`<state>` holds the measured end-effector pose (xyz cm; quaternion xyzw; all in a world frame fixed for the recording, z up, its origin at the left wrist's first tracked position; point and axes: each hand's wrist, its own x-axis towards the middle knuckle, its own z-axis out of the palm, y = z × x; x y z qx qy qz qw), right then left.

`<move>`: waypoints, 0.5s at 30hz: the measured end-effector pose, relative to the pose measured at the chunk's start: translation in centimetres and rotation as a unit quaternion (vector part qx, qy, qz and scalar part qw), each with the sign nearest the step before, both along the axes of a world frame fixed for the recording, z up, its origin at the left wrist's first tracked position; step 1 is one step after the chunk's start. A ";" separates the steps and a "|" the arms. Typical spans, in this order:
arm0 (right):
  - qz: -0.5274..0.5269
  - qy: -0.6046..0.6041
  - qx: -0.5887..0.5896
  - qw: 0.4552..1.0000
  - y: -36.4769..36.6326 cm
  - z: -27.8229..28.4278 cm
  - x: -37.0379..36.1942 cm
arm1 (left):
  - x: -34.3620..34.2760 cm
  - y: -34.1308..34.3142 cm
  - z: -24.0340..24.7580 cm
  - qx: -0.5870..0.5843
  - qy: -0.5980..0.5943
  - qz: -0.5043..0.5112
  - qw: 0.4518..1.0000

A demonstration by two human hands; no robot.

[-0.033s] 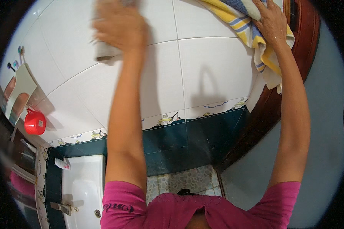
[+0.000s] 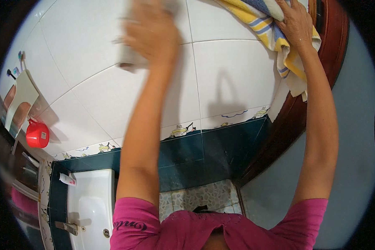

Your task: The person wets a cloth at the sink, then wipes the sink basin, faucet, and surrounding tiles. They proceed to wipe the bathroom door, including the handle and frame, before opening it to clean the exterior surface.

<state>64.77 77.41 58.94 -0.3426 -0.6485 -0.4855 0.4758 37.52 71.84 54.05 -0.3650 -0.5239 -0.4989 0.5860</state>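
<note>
Against the white tiled wall [image 2: 87, 46], my left hand [image 2: 154, 35] presses a greyish cloth [image 2: 130, 56]. Motion blurs its fingers and the cloth, whose lower edge sticks out below the hand. At the upper right, a yellow, blue and white striped towel [image 2: 260, 27] hangs by the wooden door frame. Its edge is gripped in my right hand [image 2: 298, 27], held up and to one side. The top of the towel runs out of view.
On the left wall are a mirrored holder [image 2: 26, 93] with toothbrushes and a red cup [image 2: 38, 134]. Below stands a white sink [image 2: 93, 183] with a metal faucet [image 2: 66, 227] and a white tube [image 2: 67, 179]. A dark wooden door frame [image 2: 335, 46] borders the right.
My left hand and the cloth have moved right along the tiles. My right hand stays in place on the towel.
</note>
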 end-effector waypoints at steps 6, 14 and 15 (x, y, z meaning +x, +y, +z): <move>0.015 0.004 0.007 1.000 0.2 0.1 0.7 | 5.9 1.8 -25.1 -0.264 0.422 -0.050 0.866; 0.036 -0.002 -0.117 0.992 -0.5 1.6 0.0 | -4.8 -7.4 -27.0 -0.548 0.380 -0.113 0.737; 0.025 -0.005 -0.107 0.994 -0.5 2.0 0.3 | -4.9 -7.0 -23.7 -0.509 0.339 -0.114 0.783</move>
